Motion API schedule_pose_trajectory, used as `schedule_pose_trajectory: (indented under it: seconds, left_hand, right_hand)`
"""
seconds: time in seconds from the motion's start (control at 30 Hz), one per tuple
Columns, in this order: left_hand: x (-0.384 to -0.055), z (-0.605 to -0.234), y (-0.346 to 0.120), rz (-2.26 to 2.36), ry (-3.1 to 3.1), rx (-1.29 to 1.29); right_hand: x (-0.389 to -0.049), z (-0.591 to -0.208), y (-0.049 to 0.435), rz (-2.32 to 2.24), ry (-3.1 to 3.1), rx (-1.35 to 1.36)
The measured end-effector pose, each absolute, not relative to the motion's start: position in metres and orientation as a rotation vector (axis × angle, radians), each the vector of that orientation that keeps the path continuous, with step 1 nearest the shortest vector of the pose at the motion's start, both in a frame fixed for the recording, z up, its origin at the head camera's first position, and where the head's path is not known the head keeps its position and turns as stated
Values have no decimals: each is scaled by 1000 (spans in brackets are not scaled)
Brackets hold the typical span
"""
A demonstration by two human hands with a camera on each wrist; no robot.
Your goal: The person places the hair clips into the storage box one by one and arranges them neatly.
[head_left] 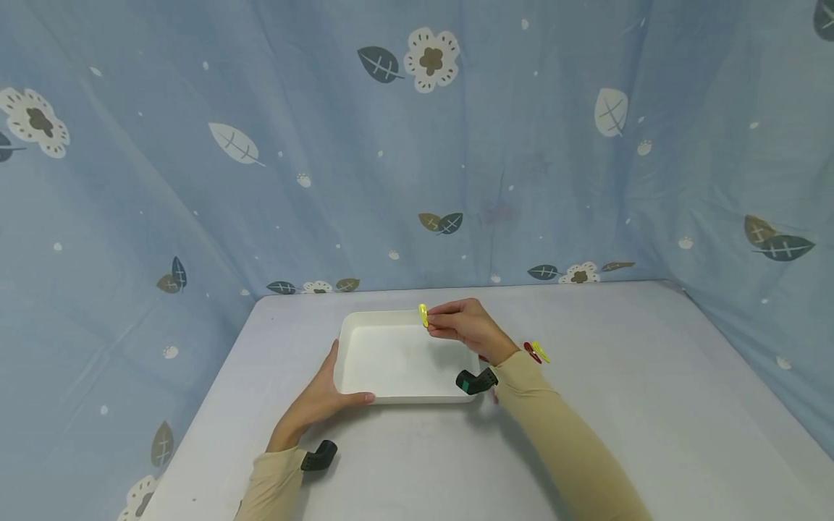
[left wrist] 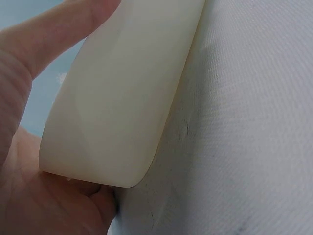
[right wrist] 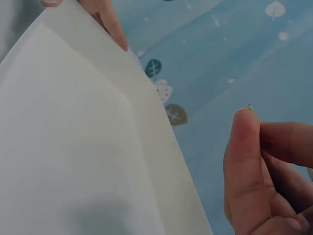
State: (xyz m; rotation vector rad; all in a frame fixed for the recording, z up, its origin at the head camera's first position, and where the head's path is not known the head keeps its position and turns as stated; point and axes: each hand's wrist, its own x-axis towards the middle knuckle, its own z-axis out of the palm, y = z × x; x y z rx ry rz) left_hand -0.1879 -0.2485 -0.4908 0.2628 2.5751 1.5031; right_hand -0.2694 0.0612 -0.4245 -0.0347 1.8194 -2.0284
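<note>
A shallow white tray [head_left: 407, 399] lies on the table. My left hand [head_left: 322, 396] grips its near left corner, the thumb along the front rim and the fingers against the left side. In the left wrist view the tray's wall [left wrist: 117, 98] stands between thumb and palm. Over the tray's far right part, my right hand [head_left: 472, 327] pinches a yellow snap hair clip [head_left: 423, 315] between thumb and fingertips. Only a tiny tip of that clip [right wrist: 250, 106] shows past the fingers in the right wrist view.
Right of the tray, a red hair clip [head_left: 532, 352] and another yellow clip [head_left: 541, 352] lie side by side. A bit of red [head_left: 483, 358] and a pink piece [head_left: 495, 396] peek out by the right forearm. A blue patterned curtain [head_left: 417, 159] hangs behind the table.
</note>
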Motion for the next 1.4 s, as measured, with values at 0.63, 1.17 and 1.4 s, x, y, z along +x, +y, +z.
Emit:
schedule_pose_trajectory:
  seconds: [0.63, 1.17, 1.4]
  left_hand:
    - [-190, -492, -248, 1533, 2558, 288]
    - [-191, -492, -248, 1510, 2569, 259]
    - [-191, -492, -249, 1525, 2560, 278]
  right_hand:
    - [-281, -441, 29, -2059, 1766, 14]
    - [-284, -445, 2, -2012, 1799, 38]
    - [-285, -449, -7, -1980, 1814, 66]
